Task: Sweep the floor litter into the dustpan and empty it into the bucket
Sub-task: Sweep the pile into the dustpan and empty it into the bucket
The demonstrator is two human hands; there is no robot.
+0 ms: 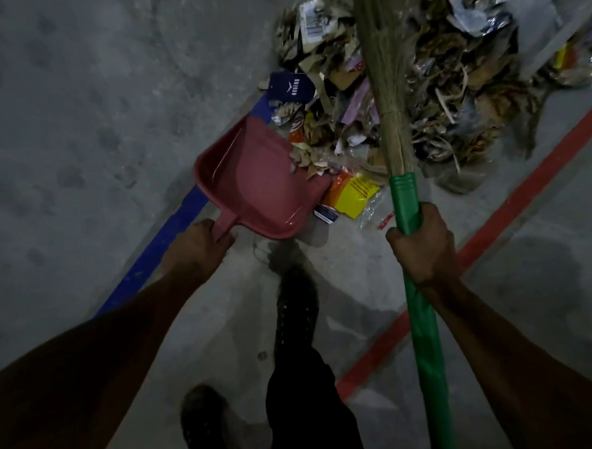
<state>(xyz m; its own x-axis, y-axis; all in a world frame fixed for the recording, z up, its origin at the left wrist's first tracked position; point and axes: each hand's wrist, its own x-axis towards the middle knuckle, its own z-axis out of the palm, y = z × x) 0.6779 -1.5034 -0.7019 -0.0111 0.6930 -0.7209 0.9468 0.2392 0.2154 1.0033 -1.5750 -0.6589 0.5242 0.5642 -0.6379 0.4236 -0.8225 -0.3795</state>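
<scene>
Holding the red dustpan (258, 178) by its short handle, my left hand (199, 246) has its fingers curled tight around it, and the arm reaches forward and across. I see the dustpan's open edge sitting against the litter pile (401, 91), with a few scraps just inside it. My right hand (422, 241) wraps around the green handle of the broom (387, 92), thumb side up, arm stretched out ahead. I see the broom's straw lying on top of the pile. A yellow wrapper (355, 197) lies just beside the dustpan. A blue line (165, 238) and a red line (525, 181) run across the grey floor (77, 132). My dark shoe (294, 286) steps forward between my arms.
</scene>
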